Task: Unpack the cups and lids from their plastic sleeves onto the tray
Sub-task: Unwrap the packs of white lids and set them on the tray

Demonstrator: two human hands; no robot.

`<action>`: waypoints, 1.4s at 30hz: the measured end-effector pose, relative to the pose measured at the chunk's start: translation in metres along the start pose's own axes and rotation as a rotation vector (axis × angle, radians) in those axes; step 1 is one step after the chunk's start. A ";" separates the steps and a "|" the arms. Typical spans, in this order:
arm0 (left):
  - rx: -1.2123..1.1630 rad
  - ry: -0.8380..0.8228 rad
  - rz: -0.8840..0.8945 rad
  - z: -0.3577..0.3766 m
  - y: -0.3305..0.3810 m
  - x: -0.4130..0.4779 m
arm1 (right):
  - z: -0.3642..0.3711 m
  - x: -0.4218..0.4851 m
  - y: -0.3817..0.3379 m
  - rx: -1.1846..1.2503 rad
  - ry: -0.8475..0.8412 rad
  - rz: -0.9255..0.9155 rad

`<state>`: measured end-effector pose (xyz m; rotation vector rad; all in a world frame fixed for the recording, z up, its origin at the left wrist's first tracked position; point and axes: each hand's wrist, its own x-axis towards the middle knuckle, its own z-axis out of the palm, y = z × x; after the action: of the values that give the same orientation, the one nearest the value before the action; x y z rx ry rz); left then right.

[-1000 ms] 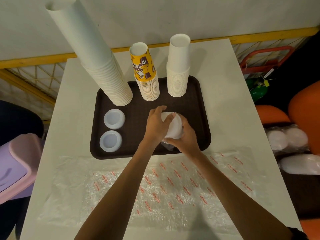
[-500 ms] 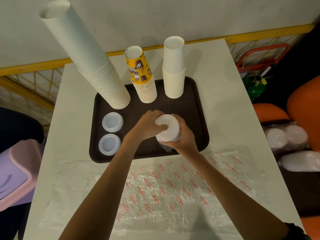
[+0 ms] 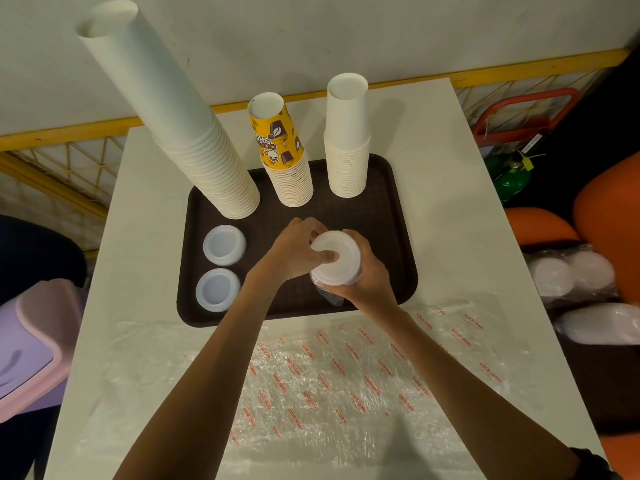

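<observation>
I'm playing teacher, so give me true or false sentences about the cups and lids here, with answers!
1. The right-hand cup stack is plain white. True.
2. The tallest cup stack is in the middle. False: the tallest stack is on the left.
3. The middle stack has a yellow printed cup on top. True.
4. Both hands are empty. False: the left hand and right hand hold a stack of white lids.
5. Two more lid stacks sit on the brown tray's left side. True.
</observation>
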<state>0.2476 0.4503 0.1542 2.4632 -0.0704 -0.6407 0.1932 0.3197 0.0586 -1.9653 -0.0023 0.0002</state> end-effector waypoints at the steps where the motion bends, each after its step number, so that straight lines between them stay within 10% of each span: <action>1: 0.008 0.012 0.005 0.001 0.001 -0.001 | 0.000 0.000 0.000 -0.006 0.005 -0.001; 28: -0.136 0.109 0.005 0.002 0.001 -0.014 | -0.003 -0.003 -0.005 -0.047 -0.024 0.021; 42: -1.006 0.178 -0.142 -0.027 -0.023 -0.020 | -0.008 0.000 -0.001 -0.082 -0.053 -0.008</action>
<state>0.2407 0.4871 0.1696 1.5355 0.4046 -0.3653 0.1934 0.3121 0.0623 -2.0466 -0.0457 0.0477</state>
